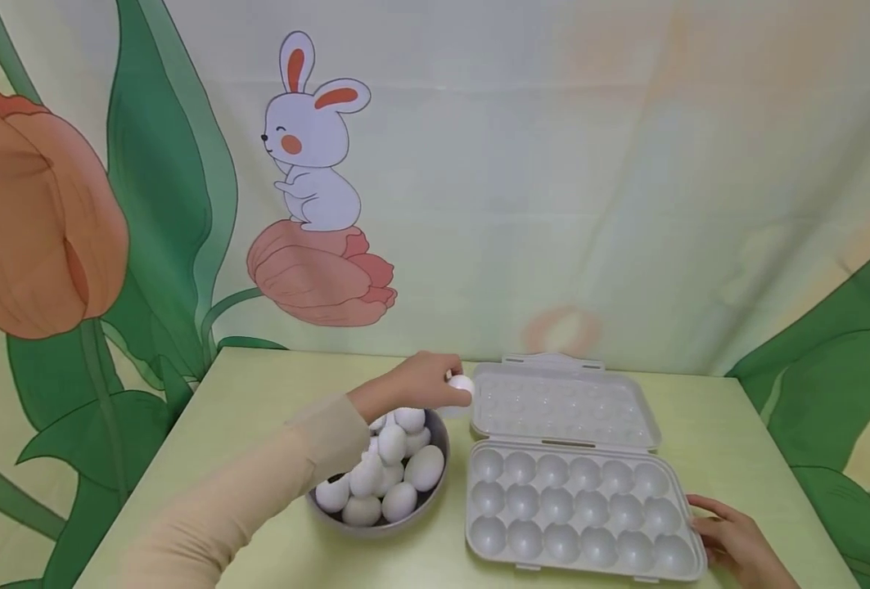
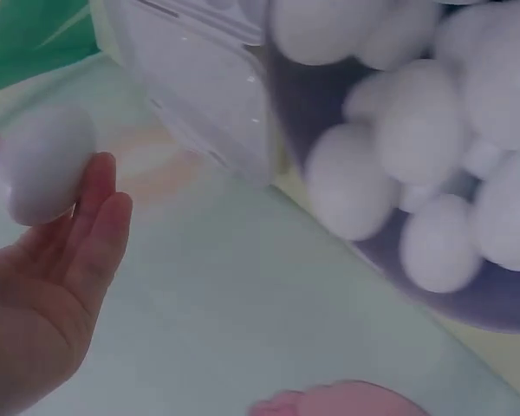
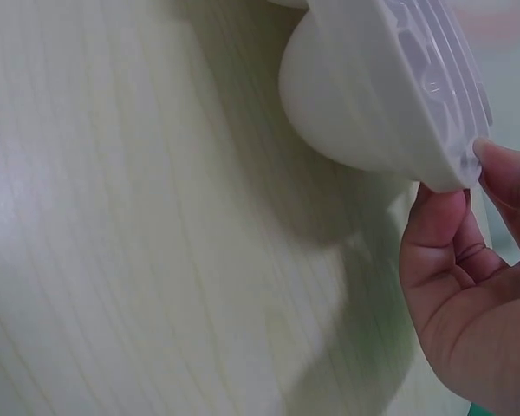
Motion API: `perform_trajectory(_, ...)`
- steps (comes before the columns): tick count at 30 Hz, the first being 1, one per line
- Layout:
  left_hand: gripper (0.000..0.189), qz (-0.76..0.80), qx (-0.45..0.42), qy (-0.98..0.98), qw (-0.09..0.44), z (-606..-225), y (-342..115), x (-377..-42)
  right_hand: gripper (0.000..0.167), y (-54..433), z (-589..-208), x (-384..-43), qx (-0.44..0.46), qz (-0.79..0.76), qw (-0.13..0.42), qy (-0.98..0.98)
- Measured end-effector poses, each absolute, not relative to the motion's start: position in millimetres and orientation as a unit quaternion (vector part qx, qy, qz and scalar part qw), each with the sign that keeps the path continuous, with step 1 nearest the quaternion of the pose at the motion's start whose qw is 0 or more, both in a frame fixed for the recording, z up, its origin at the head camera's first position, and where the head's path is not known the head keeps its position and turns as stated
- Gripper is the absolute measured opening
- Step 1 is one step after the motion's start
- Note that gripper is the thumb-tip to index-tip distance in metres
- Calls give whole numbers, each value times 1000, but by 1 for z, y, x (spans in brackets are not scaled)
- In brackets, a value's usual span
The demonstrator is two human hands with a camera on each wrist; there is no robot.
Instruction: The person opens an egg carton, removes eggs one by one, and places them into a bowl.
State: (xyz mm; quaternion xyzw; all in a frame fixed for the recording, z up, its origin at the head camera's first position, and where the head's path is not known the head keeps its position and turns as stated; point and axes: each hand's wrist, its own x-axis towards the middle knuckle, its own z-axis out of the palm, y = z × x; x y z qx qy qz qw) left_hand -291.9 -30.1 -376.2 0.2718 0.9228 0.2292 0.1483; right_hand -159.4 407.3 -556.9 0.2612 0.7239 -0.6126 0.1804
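Observation:
My left hand (image 1: 429, 381) pinches a white egg (image 1: 461, 386) between thumb and fingers, above the far right rim of a grey bowl (image 1: 444, 466) heaped with white eggs (image 1: 424, 468). In the left wrist view the same egg (image 2: 45, 163) sits at the fingertips, beside the bowl. Right of the bowl lies an egg carton (image 1: 580, 505), its lid (image 1: 563, 402) folded back and its cups bare. At the carton's right edge, my right hand (image 1: 735, 541) grips the rim; the right wrist view shows thumb and fingers pinching the carton's corner (image 3: 446, 169).
A pale wood-grain table (image 1: 258, 458) carries the bowl and carton side by side. Behind it hangs a cloth backdrop (image 1: 479, 204) printed with a rabbit and tulips. My left sleeve (image 1: 258, 491) crosses over the bowl's left part.

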Motion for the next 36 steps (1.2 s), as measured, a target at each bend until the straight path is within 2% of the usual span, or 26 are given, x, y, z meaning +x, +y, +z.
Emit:
perform_trajectory(7,25,235,208,936,157,-395,-80,-283,66,407,-556,-160,263,-620,183,716)
perform_trajectory(14,25,261,164,940,148,-421,-107,-272,68,408,-557,-160,266,-614,187,719)
perform_trajectory(26,20,295,122,943,97,-455,-109,-250,68,407,-556,-162,263,-619,192,714)
perform_trajectory(33,19,281,142,947,58,-462,-105,-245,59,408,-557,-159,246,-627,187,715)
perform_trajectory(36,21,279,148,947,55,-462,-104,-243,60,408,-557,-160,245,-630,187,713)
